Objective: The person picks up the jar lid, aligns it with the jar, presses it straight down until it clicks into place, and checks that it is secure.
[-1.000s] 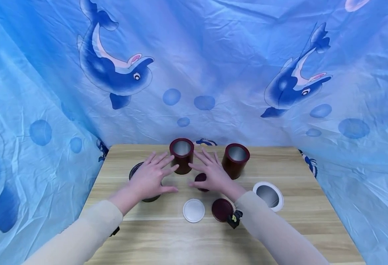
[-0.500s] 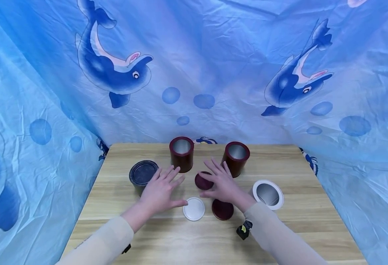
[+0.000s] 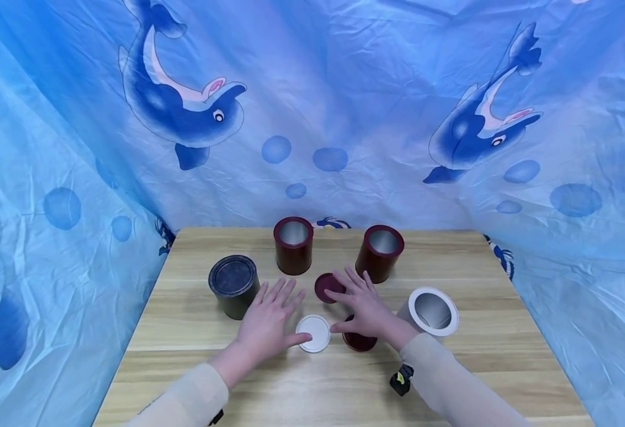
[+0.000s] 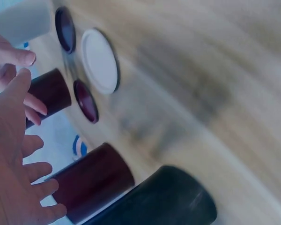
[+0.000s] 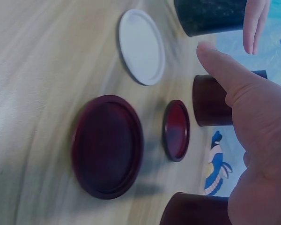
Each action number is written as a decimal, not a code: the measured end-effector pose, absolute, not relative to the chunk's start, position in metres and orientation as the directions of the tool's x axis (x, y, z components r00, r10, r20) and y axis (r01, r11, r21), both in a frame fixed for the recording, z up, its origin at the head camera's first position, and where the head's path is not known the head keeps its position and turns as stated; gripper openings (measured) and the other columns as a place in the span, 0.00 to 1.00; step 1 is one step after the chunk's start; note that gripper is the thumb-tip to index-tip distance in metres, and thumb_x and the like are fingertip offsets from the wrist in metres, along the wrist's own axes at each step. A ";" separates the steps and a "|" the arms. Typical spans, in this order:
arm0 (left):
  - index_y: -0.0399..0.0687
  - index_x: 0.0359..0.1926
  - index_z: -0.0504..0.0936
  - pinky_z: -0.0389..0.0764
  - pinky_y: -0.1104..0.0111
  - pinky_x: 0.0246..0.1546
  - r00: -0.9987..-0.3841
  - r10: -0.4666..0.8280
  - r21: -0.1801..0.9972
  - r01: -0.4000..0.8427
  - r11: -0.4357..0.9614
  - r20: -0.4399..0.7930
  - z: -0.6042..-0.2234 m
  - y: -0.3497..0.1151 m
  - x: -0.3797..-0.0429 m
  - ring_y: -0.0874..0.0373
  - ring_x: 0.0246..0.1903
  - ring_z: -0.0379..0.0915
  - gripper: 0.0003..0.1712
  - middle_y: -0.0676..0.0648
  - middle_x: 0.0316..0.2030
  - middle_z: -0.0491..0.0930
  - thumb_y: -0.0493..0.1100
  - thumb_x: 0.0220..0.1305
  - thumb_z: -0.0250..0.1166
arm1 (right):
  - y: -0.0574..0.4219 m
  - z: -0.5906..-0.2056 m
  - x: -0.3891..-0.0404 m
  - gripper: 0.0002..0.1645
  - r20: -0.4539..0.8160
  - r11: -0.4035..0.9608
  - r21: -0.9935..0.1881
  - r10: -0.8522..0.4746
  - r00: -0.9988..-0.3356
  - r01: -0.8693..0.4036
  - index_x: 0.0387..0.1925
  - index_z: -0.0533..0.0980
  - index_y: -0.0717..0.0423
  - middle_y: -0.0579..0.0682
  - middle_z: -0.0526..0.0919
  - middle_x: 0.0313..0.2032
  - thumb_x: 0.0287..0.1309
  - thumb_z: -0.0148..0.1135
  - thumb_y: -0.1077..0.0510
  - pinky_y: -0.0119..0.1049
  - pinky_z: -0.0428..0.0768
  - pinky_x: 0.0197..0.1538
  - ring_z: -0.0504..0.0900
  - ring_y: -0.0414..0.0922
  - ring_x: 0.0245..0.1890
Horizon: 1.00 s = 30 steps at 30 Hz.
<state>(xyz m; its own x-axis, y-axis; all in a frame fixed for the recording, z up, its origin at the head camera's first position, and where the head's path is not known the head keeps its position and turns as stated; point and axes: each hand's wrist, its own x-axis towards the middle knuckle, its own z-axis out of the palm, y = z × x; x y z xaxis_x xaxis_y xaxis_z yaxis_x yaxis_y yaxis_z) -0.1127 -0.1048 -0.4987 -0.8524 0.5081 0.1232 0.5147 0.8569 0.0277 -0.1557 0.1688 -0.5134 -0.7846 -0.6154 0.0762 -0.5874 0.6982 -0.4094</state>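
Note:
My left hand point(image 3: 270, 320) hovers with fingers spread, holding nothing, beside the black lidded can point(image 3: 233, 279); its thumb overlaps the edge of the white round lid point(image 3: 319, 332) in the head view. My right hand point(image 3: 367, 309), also spread and holding nothing, hangs over two dark red lids. One red lid point(image 5: 107, 147) is partly hidden by that hand in the head view but shows whole in the right wrist view. Farther back lies the other red lid point(image 3: 327, 287). Two topless dark red cans point(image 3: 293, 258), point(image 3: 373, 267) stand behind the hands.
A white can point(image 3: 413, 307) without a lid stands right of my right wrist, its metal inside showing. The wooden table point(image 3: 483, 367) ends at a blue curtain point(image 3: 344, 107) printed with dolphins. Small black devices point(image 3: 401, 379) sit at the wrists.
Both hands have drawn back toward the body and slightly right, uncovering the black can's top and the far red lid. The cans and lids stay where they were.

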 end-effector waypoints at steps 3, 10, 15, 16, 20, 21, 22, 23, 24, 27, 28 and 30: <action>0.53 0.76 0.76 0.61 0.40 0.78 -0.852 0.507 0.008 0.513 0.859 0.128 -0.509 -0.103 -0.109 0.40 0.78 0.61 0.55 0.40 0.78 0.68 0.81 0.59 0.66 | 0.170 -0.518 -0.155 0.49 0.087 0.695 -0.395 -0.623 -0.778 -0.601 0.71 0.79 0.52 0.61 0.60 0.82 0.49 0.86 0.41 0.78 0.42 0.77 0.47 0.68 0.83; 0.50 0.77 0.75 0.60 0.39 0.78 -0.871 0.475 0.035 0.482 0.876 0.124 -0.538 -0.100 -0.101 0.38 0.78 0.62 0.56 0.38 0.78 0.67 0.80 0.59 0.68 | 0.172 -0.532 -0.154 0.51 0.055 0.720 -0.325 -0.633 -0.773 -0.613 0.73 0.78 0.48 0.60 0.59 0.82 0.49 0.84 0.37 0.77 0.44 0.77 0.48 0.66 0.84; 0.47 0.76 0.75 0.62 0.37 0.76 -0.871 0.470 0.078 0.483 0.872 0.146 -0.553 -0.100 -0.099 0.36 0.76 0.64 0.58 0.37 0.77 0.69 0.79 0.57 0.70 | 0.173 -0.542 -0.153 0.51 0.014 0.725 -0.331 -0.636 -0.772 -0.604 0.73 0.77 0.49 0.60 0.58 0.83 0.51 0.83 0.36 0.77 0.42 0.78 0.47 0.67 0.84; 0.47 0.76 0.75 0.62 0.37 0.76 -0.871 0.469 0.083 0.483 0.871 0.148 -0.555 -0.100 -0.099 0.36 0.77 0.63 0.58 0.37 0.77 0.68 0.80 0.56 0.70 | 0.172 -0.543 -0.153 0.51 0.006 0.725 -0.331 -0.638 -0.770 -0.604 0.74 0.77 0.49 0.60 0.58 0.83 0.51 0.83 0.35 0.77 0.42 0.78 0.47 0.67 0.84; 0.48 0.76 0.75 0.64 0.38 0.75 -0.871 0.467 0.097 0.483 0.870 0.155 -0.565 -0.101 -0.101 0.36 0.77 0.63 0.59 0.37 0.77 0.68 0.81 0.56 0.69 | 0.171 -0.546 -0.152 0.52 -0.022 0.730 -0.325 -0.641 -0.767 -0.601 0.74 0.76 0.49 0.60 0.57 0.83 0.52 0.82 0.34 0.76 0.41 0.78 0.47 0.67 0.83; 0.48 0.76 0.75 0.64 0.38 0.75 -0.871 0.465 0.100 0.483 0.870 0.155 -0.568 -0.102 -0.101 0.36 0.77 0.63 0.59 0.37 0.77 0.68 0.81 0.56 0.68 | 0.170 -0.547 -0.152 0.51 -0.028 0.733 -0.321 -0.641 -0.767 -0.600 0.74 0.76 0.49 0.60 0.57 0.83 0.52 0.82 0.34 0.76 0.42 0.78 0.47 0.67 0.83; 0.48 0.77 0.75 0.65 0.38 0.75 -0.872 0.465 0.101 0.482 0.870 0.156 -0.570 -0.102 -0.101 0.37 0.77 0.63 0.59 0.37 0.77 0.68 0.82 0.56 0.68 | 0.170 -0.547 -0.152 0.51 -0.034 0.736 -0.317 -0.639 -0.768 -0.598 0.74 0.76 0.48 0.60 0.57 0.83 0.52 0.82 0.34 0.76 0.42 0.78 0.47 0.67 0.84; 0.48 0.76 0.75 0.65 0.38 0.75 -0.872 0.464 0.102 0.482 0.870 0.156 -0.572 -0.102 -0.101 0.37 0.77 0.63 0.59 0.37 0.77 0.68 0.82 0.55 0.68 | 0.169 -0.547 -0.152 0.51 -0.038 0.738 -0.314 -0.638 -0.769 -0.597 0.74 0.77 0.49 0.60 0.57 0.83 0.53 0.82 0.34 0.76 0.42 0.78 0.47 0.67 0.83; 0.48 0.76 0.75 0.65 0.38 0.75 -0.872 0.464 0.107 0.482 0.870 0.157 -0.574 -0.102 -0.101 0.37 0.77 0.63 0.59 0.37 0.77 0.68 0.82 0.55 0.68 | 0.169 -0.548 -0.152 0.51 -0.042 0.741 -0.312 -0.636 -0.770 -0.595 0.74 0.77 0.49 0.60 0.58 0.83 0.53 0.82 0.34 0.76 0.42 0.78 0.47 0.67 0.83; 0.48 0.76 0.75 0.65 0.38 0.75 -0.874 0.463 0.115 0.480 0.870 0.151 -0.578 -0.103 -0.100 0.37 0.77 0.63 0.60 0.37 0.77 0.68 0.82 0.55 0.68 | 0.167 -0.549 -0.150 0.50 -0.054 0.747 -0.308 -0.631 -0.774 -0.588 0.74 0.77 0.48 0.60 0.58 0.83 0.53 0.82 0.35 0.75 0.41 0.79 0.47 0.67 0.84; 0.48 0.76 0.75 0.65 0.38 0.75 -0.874 0.463 0.115 0.480 0.869 0.150 -0.579 -0.103 -0.100 0.37 0.77 0.63 0.60 0.37 0.77 0.68 0.83 0.55 0.67 | 0.167 -0.549 -0.150 0.50 -0.056 0.748 -0.308 -0.631 -0.774 -0.587 0.74 0.77 0.48 0.60 0.58 0.83 0.53 0.81 0.35 0.75 0.41 0.79 0.46 0.67 0.84; 0.48 0.76 0.75 0.65 0.39 0.75 -0.874 0.462 0.116 0.479 0.870 0.148 -0.582 -0.103 -0.100 0.38 0.77 0.64 0.59 0.37 0.77 0.68 0.83 0.55 0.67 | 0.167 -0.550 -0.149 0.49 -0.058 0.749 -0.309 -0.631 -0.774 -0.587 0.73 0.77 0.48 0.59 0.58 0.83 0.53 0.81 0.34 0.75 0.41 0.79 0.46 0.67 0.84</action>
